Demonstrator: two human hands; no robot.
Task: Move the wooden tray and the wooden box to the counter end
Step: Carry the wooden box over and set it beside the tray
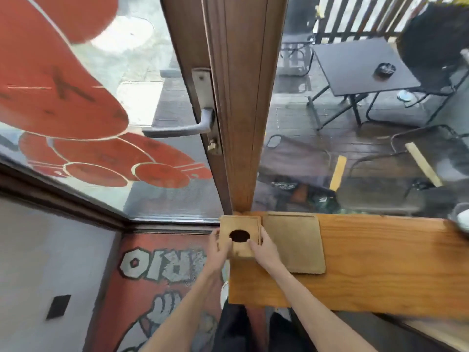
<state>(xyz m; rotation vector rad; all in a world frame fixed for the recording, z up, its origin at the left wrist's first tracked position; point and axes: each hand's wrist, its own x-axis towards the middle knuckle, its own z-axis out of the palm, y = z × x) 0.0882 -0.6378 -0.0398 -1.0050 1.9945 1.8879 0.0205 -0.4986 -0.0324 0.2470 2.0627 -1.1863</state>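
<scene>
Your left hand (220,246) and right hand (264,247) are closed on opposite sides of the square pale wooden box with a dark oval hole in its top (239,236), which sits at the left end of the orange-brown wooden bench (380,265), against the door post. The flat pale wooden tray with rounded corners (294,243) lies just beside it. The box looks light, rigid and smooth-sided, so keep gripping the side walls, not the lid.
</scene>
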